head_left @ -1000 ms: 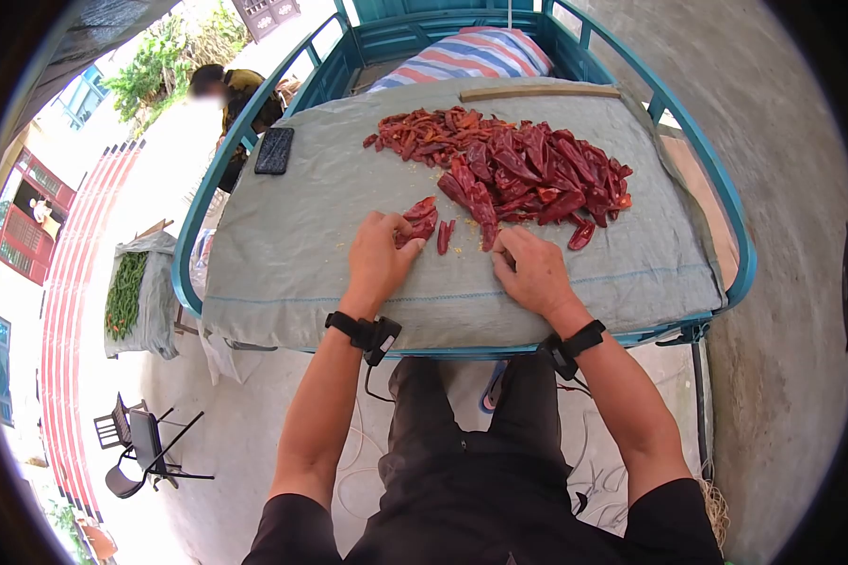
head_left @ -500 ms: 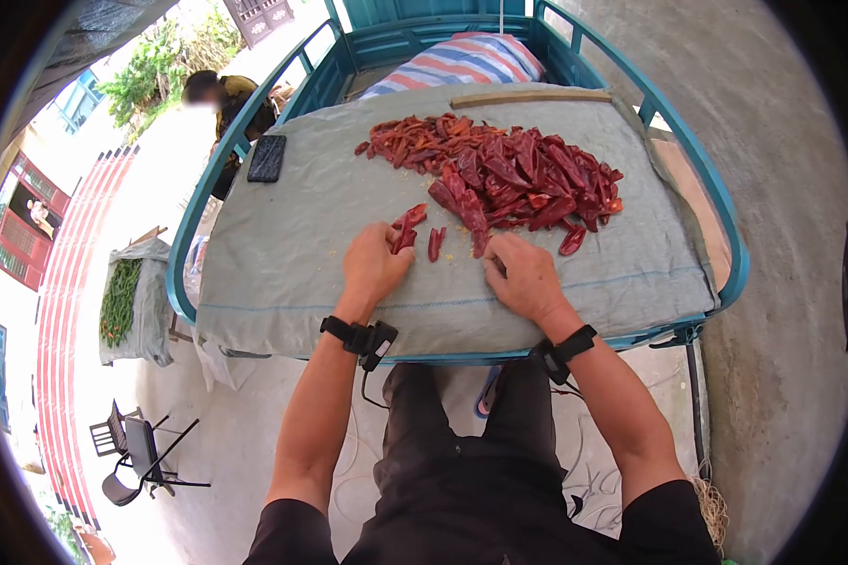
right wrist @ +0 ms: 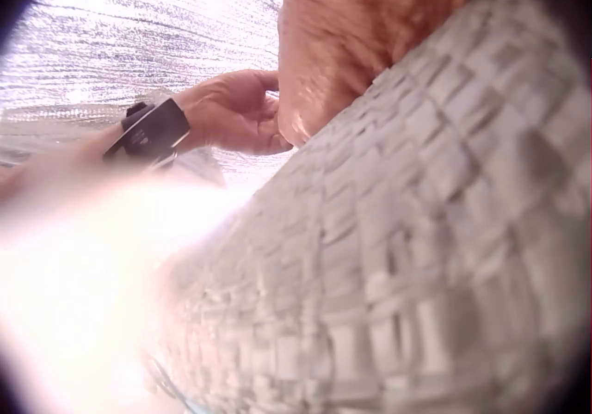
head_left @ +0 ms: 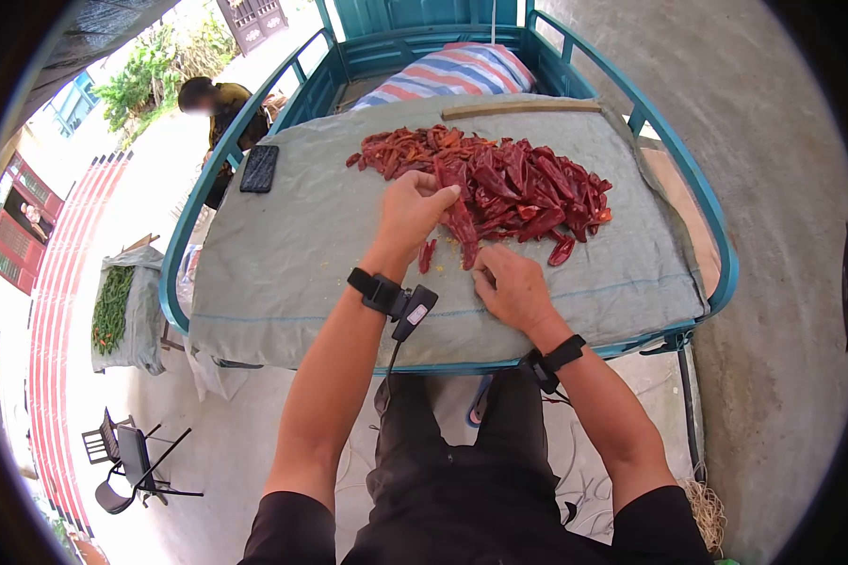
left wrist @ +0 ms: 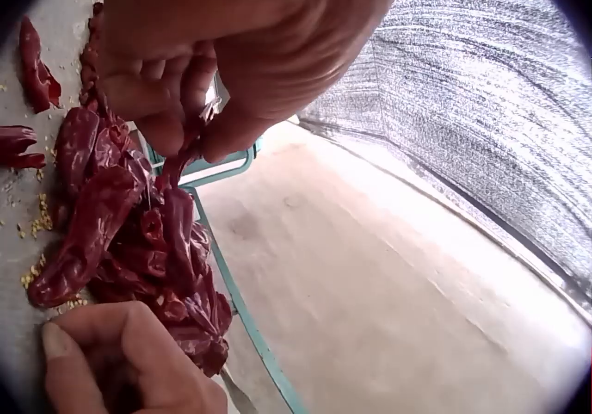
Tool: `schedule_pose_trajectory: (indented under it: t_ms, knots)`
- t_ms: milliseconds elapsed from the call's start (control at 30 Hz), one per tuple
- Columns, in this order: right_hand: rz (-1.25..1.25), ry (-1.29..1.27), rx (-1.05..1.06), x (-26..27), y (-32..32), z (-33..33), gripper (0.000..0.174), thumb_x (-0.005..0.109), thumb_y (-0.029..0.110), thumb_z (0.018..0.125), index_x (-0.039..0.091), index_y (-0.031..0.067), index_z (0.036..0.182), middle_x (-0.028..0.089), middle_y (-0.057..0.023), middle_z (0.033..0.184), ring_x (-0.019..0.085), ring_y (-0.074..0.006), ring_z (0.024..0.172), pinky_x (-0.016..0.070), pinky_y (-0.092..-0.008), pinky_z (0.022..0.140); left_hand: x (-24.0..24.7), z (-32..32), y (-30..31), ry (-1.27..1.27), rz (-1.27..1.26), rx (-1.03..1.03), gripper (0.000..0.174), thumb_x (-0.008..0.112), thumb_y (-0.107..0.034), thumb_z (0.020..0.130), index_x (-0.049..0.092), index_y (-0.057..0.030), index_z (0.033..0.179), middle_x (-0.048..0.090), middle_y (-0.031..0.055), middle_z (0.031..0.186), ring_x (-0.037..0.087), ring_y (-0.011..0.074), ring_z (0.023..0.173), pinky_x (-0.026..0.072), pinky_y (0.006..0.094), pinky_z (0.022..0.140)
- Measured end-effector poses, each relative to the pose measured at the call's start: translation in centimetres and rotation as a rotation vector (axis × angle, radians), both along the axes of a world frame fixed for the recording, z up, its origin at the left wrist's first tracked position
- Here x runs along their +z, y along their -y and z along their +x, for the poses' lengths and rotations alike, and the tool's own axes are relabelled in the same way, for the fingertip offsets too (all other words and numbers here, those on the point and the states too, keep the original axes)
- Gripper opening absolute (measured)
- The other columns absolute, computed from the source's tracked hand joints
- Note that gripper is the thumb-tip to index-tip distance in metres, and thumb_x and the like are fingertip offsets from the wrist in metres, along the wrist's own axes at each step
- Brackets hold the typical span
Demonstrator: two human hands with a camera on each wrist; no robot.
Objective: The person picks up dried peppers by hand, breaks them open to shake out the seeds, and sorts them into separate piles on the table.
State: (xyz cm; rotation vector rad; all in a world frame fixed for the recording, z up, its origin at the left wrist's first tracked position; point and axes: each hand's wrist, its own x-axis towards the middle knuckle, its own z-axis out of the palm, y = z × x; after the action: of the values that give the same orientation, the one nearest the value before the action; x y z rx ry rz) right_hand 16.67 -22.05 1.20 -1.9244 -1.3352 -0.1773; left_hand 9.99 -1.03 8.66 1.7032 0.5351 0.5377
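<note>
A heap of dried red peppers (head_left: 537, 188) lies on the grey woven sack (head_left: 283, 273). At the heap's near left edge my left hand (head_left: 413, 215) pinches a dark red dried pepper (left wrist: 178, 166) between thumb and fingers. My right hand (head_left: 513, 285) rests on the sack with loosely bent fingers, no pepper visible in them. Right at its fingertips is the end of a large wrinkled pepper (left wrist: 85, 238). Two smaller pepper pieces, one with a ragged end (left wrist: 18, 146) and one slimmer (left wrist: 37, 72), lie apart from the heap among yellow seeds (left wrist: 42, 215).
Blue metal rails (head_left: 693, 179) of a cart bed surround the sack. A black phone (head_left: 259, 169) lies at the far left, a wooden strip (head_left: 521, 109) along the back. Behind is a striped bag (head_left: 457, 71). Another person (head_left: 221, 118) is beyond the left rail.
My left hand has moved right and away from me, from the loose pieces to the heap's edge. The right hand stays beside the large pepper's end.
</note>
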Motion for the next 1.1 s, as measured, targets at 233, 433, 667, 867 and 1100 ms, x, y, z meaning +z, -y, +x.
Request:
schedule_pose_trajectory:
  t_ms: [233, 433, 667, 867, 1100]
  knots:
    - [0.02, 0.018, -0.012, -0.3, -0.1, 0.0, 0.011, 0.074, 0.012, 0.094, 0.064, 0.0096, 0.099, 0.068, -0.0122, 0.091, 0.071, -0.0392, 0.084, 0.0565, -0.0506, 0.071, 0.1, 0.8, -0.3, 0.028, -0.072, -0.045, 0.02, 0.073, -0.016, 0.106, 0.072, -0.0015, 0.119, 0.079, 0.0071, 0.1, 0.075, 0.0139, 0.083, 0.056, 0.0281, 0.066]
    - [0.025, -0.003, 0.004, -0.4, -0.1, 0.2, 0.012, 0.074, 0.01, 0.094, 0.064, 0.0094, 0.099, 0.067, -0.0125, 0.091, 0.07, -0.0397, 0.084, 0.0563, -0.0509, 0.071, -2.7, -3.2, -5.8, -0.004, 0.483, 0.242, 0.012, 0.07, -0.006, 0.101, 0.075, -0.0008, 0.111, 0.079, 0.006, 0.099, 0.073, 0.0125, 0.088, 0.0589, 0.0316, 0.077]
    - [0.01, 0.017, 0.002, -0.5, -0.1, 0.2, 0.011, 0.073, 0.011, 0.095, 0.064, 0.009, 0.099, 0.067, -0.0125, 0.092, 0.07, -0.0399, 0.085, 0.0562, -0.0513, 0.072, -4.5, -6.1, -5.9, -0.31, 0.869, 0.095, 0.031, 0.077, -0.023, 0.097, 0.079, -0.0036, 0.12, 0.081, 0.0162, 0.118, 0.076, 0.0365, 0.111, 0.0585, 0.0483, 0.098]
    - [-0.006, 0.014, -0.004, -0.2, 0.0, 0.1, 0.011, 0.073, 0.012, 0.095, 0.064, 0.0092, 0.1, 0.068, -0.0128, 0.093, 0.071, -0.0403, 0.085, 0.0561, -0.052, 0.072, -6.0, -5.1, -4.1, -0.447, 1.019, 0.175, 0.031, 0.078, -0.025, 0.095, 0.081, -0.0056, 0.119, 0.081, 0.0176, 0.117, 0.075, 0.0383, 0.111, 0.0589, 0.0477, 0.097]
    - [0.039, 0.022, -0.005, -0.5, -0.2, 0.2, 0.013, 0.075, 0.011, 0.093, 0.064, 0.009, 0.098, 0.066, -0.012, 0.089, 0.069, -0.0381, 0.081, 0.0551, -0.0494, 0.07, -6.1, -5.3, -5.3, -0.434, 0.632, 0.155, 0.019, 0.08, -0.017, 0.091, 0.078, -0.0052, 0.106, 0.08, 0.0143, 0.099, 0.076, 0.0381, 0.094, 0.0595, 0.0477, 0.083]
